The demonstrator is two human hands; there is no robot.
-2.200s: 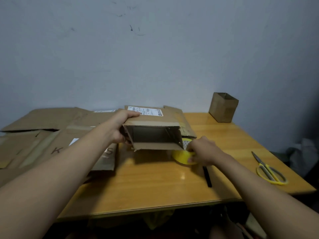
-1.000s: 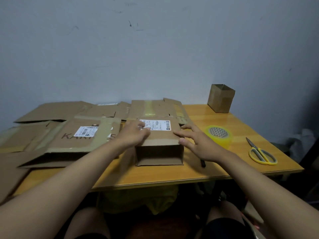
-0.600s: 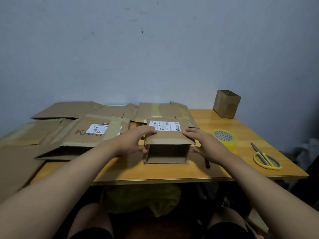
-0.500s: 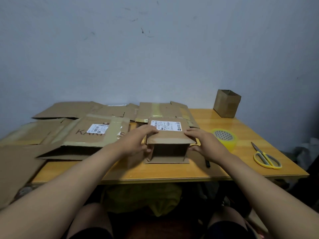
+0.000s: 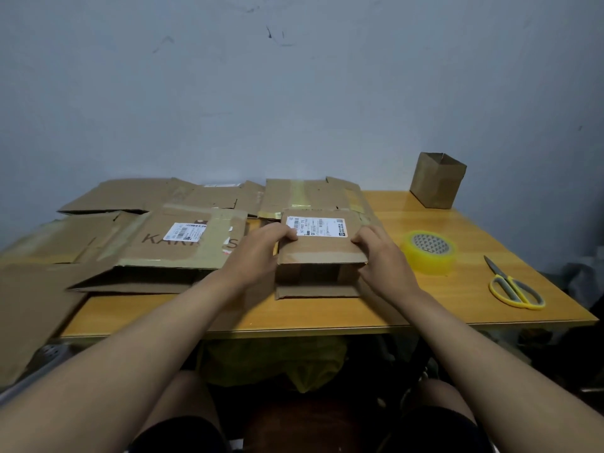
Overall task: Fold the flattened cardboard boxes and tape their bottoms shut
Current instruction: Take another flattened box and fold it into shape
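A small cardboard box (image 5: 322, 253) with a white shipping label on top lies on its side on the wooden table (image 5: 327, 315), its open end facing me. My left hand (image 5: 261, 248) grips its left side with fingers over the top. My right hand (image 5: 379, 256) grips its right side the same way. The two small side flaps stand folded inward across the opening, and the bottom flap lies flat on the table. A roll of yellow tape (image 5: 428, 251) lies flat just right of my right hand.
Several flattened cardboard boxes (image 5: 183, 243) cover the table's left and back. A folded small box (image 5: 438, 179) stands upright at the back right corner. Yellow-handled scissors (image 5: 513, 286) lie near the right edge. My knees show under the table's front edge.
My right hand left the tape roll, which now lies to the right. Both hands drew the box toward me, and its side flaps have folded in across the opening.
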